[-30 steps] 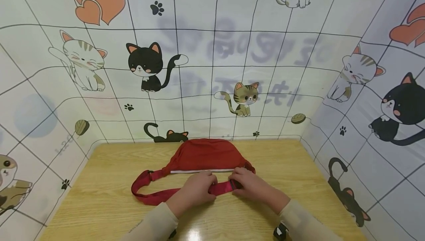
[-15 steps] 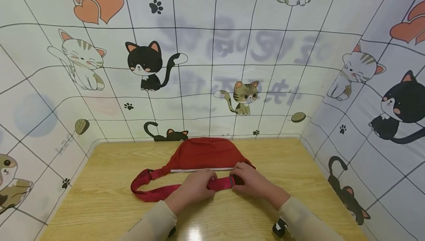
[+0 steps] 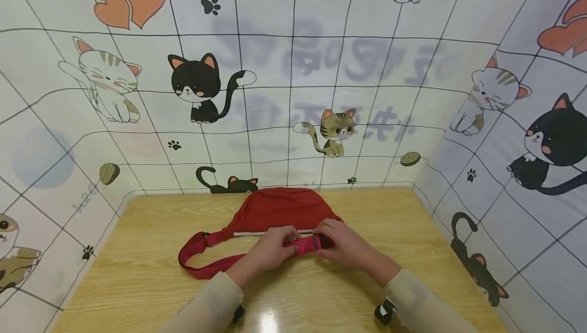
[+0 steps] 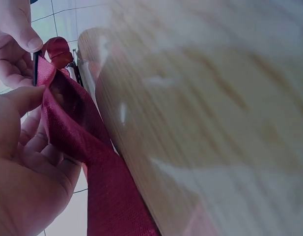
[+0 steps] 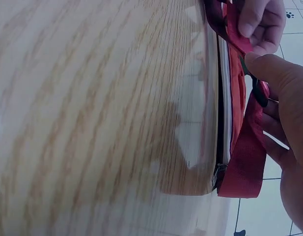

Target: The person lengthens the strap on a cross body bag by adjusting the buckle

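A red waist bag lies at the back of the table, its white-edged zipper toward me. From its left end the crimson strap loops forward to both hands. My left hand pinches the strap between thumb and fingers; in the left wrist view the webbing is twisted and folded there. Close beside it, my right hand holds a black plastic buckle on the strap. The right wrist view shows the thumb on this buckle, with strap hanging below it. The bag's right end is partly hidden behind the right hand.
The wooden table has a glossy top. White cloth walls printed with cats and grid lines enclose it at the back and both sides. A black slider sits on the strap's left part.
Both hands have moved slightly toward the bag, bringing the strap and buckle nearer its zipper. The left hand's fingers have shifted a little on the strap. The head view has tilted slightly.
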`<state>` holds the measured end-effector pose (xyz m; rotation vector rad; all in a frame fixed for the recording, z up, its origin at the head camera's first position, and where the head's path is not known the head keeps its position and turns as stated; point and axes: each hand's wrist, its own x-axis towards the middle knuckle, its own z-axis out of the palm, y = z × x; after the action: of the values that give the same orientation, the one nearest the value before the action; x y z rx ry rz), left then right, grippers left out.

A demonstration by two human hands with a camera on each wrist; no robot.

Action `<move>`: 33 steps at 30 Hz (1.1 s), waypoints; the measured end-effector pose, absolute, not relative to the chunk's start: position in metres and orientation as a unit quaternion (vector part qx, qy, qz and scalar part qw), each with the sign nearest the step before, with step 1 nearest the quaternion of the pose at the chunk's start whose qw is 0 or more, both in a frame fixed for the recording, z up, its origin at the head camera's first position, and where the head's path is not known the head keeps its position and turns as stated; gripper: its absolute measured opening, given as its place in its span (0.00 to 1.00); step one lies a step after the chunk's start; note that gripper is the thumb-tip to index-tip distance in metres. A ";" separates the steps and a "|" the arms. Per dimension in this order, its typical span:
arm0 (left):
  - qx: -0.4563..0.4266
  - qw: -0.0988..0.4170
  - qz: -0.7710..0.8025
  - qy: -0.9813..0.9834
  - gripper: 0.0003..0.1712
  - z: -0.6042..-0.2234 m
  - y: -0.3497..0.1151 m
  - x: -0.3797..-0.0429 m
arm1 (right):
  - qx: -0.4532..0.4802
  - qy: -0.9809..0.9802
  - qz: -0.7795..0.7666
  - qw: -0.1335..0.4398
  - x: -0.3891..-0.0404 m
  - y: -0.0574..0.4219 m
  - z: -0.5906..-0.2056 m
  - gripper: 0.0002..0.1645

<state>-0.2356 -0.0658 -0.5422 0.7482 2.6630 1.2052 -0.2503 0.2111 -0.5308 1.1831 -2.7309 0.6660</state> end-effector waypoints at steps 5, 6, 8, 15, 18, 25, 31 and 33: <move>0.243 0.062 0.420 0.872 0.07 -0.541 -0.066 -0.238 | 0.391 -0.889 0.231 0.055 -0.249 0.211 -0.527 0.28; 0.242 0.063 0.423 0.871 0.07 -0.541 -0.066 -0.239 | 0.392 -0.888 0.234 0.055 -0.248 0.211 -0.526 0.28; 0.242 0.065 0.431 0.867 0.07 -0.541 -0.066 -0.240 | 0.395 -0.884 0.244 0.053 -0.248 0.210 -0.524 0.27; 0.246 0.068 0.452 0.855 0.06 -0.538 -0.063 -0.241 | 0.411 -0.872 0.258 0.060 -0.248 0.208 -0.519 0.27; 0.243 0.076 0.460 0.851 0.06 -0.538 -0.060 -0.243 | 0.414 -0.869 0.266 0.058 -0.248 0.206 -0.518 0.27; 0.242 0.089 0.478 0.839 0.05 -0.539 -0.055 -0.247 | 0.411 -0.862 0.289 0.057 -0.246 0.203 -0.519 0.29; 0.236 0.094 0.480 0.839 0.06 -0.539 -0.057 -0.247 | 0.401 -0.864 0.295 0.076 -0.245 0.205 -0.521 0.30; 0.239 0.094 0.471 0.844 0.06 -0.539 -0.057 -0.246 | 0.401 -0.865 0.291 0.076 -0.245 0.206 -0.521 0.30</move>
<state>-0.2463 -0.0570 -0.5395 0.7096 2.5020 1.3974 -0.2448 0.2059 -0.5212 1.2037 -2.5935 0.8733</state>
